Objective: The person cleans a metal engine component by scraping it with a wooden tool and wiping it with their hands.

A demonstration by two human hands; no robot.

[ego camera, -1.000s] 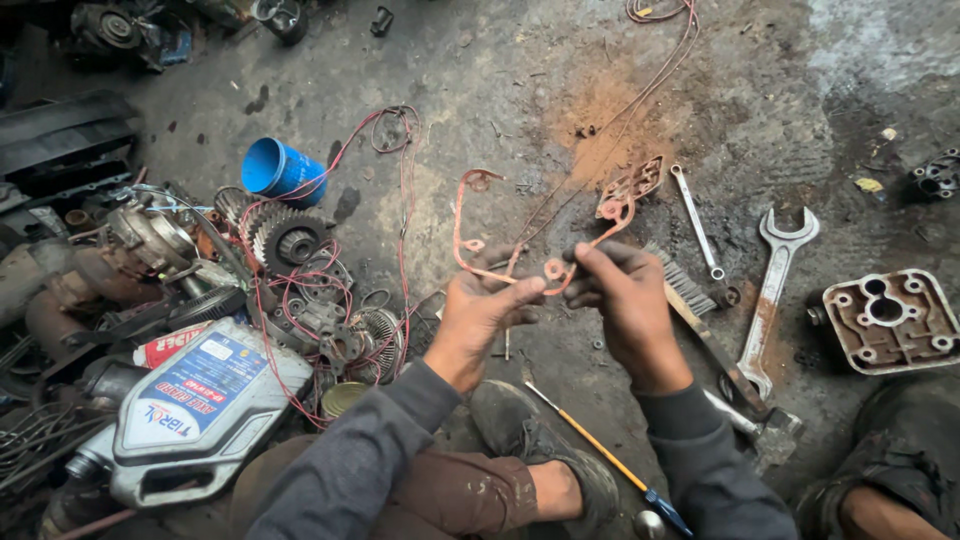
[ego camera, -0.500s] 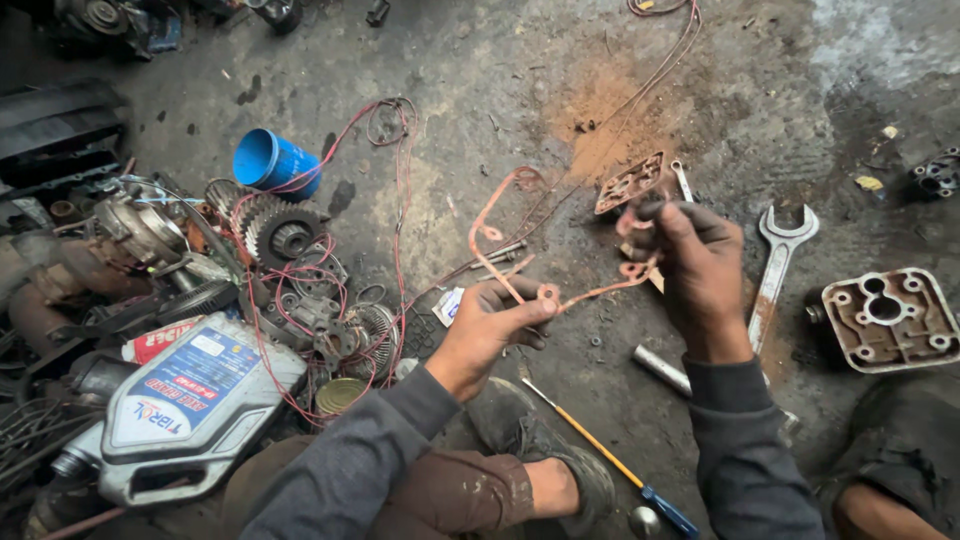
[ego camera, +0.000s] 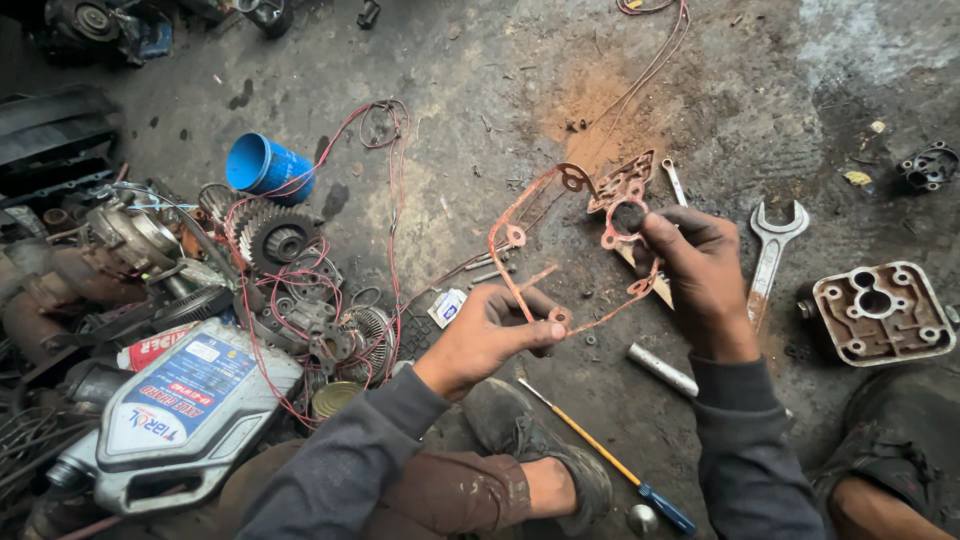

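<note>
While both hands pinch opposite ends of the thin reddish gasket (ego camera: pixel 560 250) so it hangs stretched above the oily floor (ego camera: pixel 450 120), the left hand (ego camera: pixel 495 335) grips its lower edge and the right hand (ego camera: pixel 700 270) its upper loop, near the open-end wrench (ego camera: pixel 772 250).

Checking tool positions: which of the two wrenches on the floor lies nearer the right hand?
The large open-ended wrench, just beside the right hand; the slimmer wrench lies farther up.

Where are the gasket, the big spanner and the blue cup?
gasket (ego camera: pixel 507 262), head view, thin left strip.
spanner (ego camera: pixel 768 262), head view, its shaft.
blue cup (ego camera: pixel 268 168), head view, its side wall.
</note>
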